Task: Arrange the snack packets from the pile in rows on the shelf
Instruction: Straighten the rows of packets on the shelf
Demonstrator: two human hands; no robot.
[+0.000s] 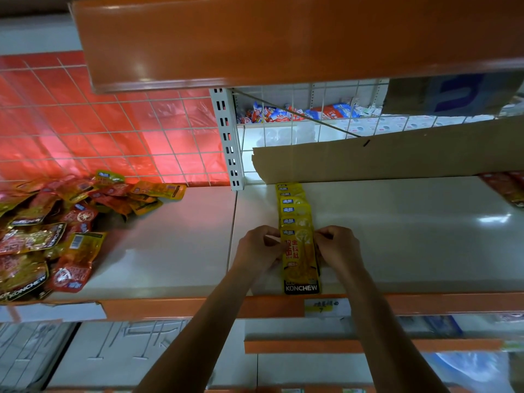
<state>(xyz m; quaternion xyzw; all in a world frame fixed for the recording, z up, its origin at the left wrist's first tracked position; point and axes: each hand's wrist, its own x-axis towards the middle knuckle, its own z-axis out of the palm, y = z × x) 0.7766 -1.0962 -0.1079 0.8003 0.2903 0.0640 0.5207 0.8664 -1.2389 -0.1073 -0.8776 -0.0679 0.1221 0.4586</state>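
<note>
A row of several overlapping yellow snack packets runs from the back of the white shelf toward its front edge. The front yellow packet, marked KONCHEW, lies at the orange lip. My left hand pinches its left edge and my right hand pinches its right edge, fingers curled on the packet. A loose pile of red and yellow packets lies on the left shelf section.
A cardboard sheet leans along the back of the shelf. More red packets sit at the far right. An orange shelf hangs overhead. A white wire grid backs the left section. A price label is on the orange lip.
</note>
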